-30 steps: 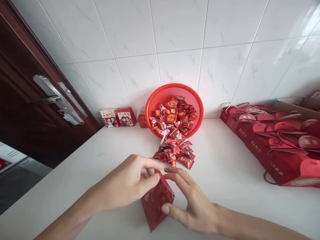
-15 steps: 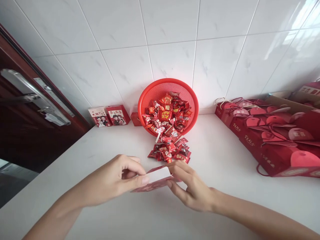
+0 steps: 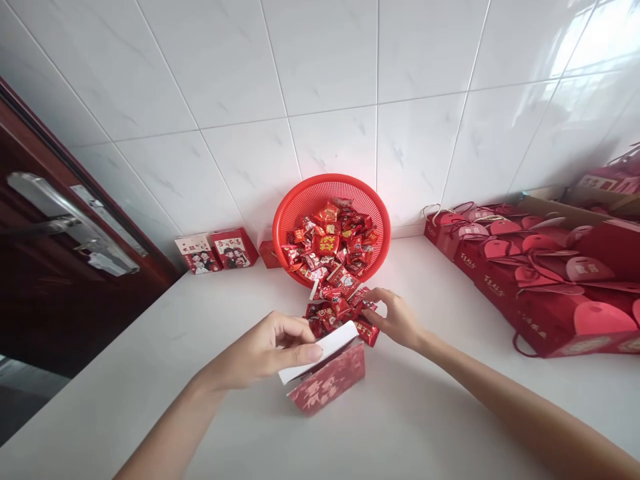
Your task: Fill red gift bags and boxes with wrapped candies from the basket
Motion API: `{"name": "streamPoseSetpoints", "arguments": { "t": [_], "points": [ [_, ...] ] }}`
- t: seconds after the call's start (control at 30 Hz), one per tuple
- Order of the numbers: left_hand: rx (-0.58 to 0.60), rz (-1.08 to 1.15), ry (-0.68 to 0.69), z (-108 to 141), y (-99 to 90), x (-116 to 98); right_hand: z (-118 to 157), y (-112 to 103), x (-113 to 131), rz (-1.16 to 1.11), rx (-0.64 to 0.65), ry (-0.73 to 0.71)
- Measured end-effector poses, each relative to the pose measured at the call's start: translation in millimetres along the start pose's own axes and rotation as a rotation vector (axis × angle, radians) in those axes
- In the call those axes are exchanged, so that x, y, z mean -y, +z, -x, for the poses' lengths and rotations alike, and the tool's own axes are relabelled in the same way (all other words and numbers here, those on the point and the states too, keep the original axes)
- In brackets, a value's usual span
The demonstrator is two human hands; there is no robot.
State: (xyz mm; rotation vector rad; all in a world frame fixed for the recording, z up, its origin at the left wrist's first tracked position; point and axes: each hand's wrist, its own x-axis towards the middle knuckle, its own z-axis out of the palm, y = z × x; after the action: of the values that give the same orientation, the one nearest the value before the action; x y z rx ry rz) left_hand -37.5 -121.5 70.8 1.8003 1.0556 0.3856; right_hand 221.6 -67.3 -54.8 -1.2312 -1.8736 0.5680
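Note:
My left hand [image 3: 290, 350] pinches the white flap of a small red patterned box [image 3: 330, 380], which stands tilted over the white table with its top partly open. My right hand [image 3: 395, 319] reaches to the right side of a pile of red-wrapped candies [image 3: 333, 307], thumb and fingertips round a candy there. The pile spills from a red plastic basket [image 3: 383, 230] that is tipped toward me and holds many more candies.
Two small printed boxes [image 3: 233, 250] stand by the wall at the left, with another red box [image 3: 270, 253] beside the basket. Rows of red gift boxes [image 3: 500, 287] fill the right side. A dark red door [image 3: 40, 280] with a metal handle is at the left.
My right hand has left the small box and moved up and right to the candy pile. The box, held by my left hand, has turned to show its patterned side. The view has shifted slightly.

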Motion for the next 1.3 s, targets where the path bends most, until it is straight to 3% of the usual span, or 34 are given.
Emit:
{"name": "streamPoseSetpoints", "arguments": {
  "t": [0.1,0.33,0.47,0.53,0.63,0.73,0.93,1.13,1.3],
  "points": [
    [-0.001,0.019,0.0,-5,-1.6,-1,-8,7,-10,0.084,-0.014,0.022],
    [0.011,0.048,0.021,-9,-2.6,-3,-40,13,2,0.323,-0.087,0.174],
    [-0.011,0.06,0.037,-7,-3.5,1,-45,20,-2,0.298,-0.079,0.18],
    [-0.079,0.051,0.059,-8,-6.5,6,-45,20,-7,0.269,-0.092,0.164],
    [-0.257,0.006,0.078,-17,-13.7,22,-44,13,-14,0.24,-0.106,0.143],
    [-0.385,-0.098,0.036,-32,-20.5,52,-41,6,-21,0.205,-0.12,0.123],
    [-0.393,-0.301,-0.02,-55,-17.9,108,-28,14,-35,0.087,-0.166,0.068],
    [-0.298,-0.285,0.082,-67,-3.2,112,-20,22,-37,-0.017,-0.186,0.074],
    [-0.416,-0.307,0.061,-74,-1.8,122,-18,21,-35,-0.062,-0.245,0.086]
  ]
}}
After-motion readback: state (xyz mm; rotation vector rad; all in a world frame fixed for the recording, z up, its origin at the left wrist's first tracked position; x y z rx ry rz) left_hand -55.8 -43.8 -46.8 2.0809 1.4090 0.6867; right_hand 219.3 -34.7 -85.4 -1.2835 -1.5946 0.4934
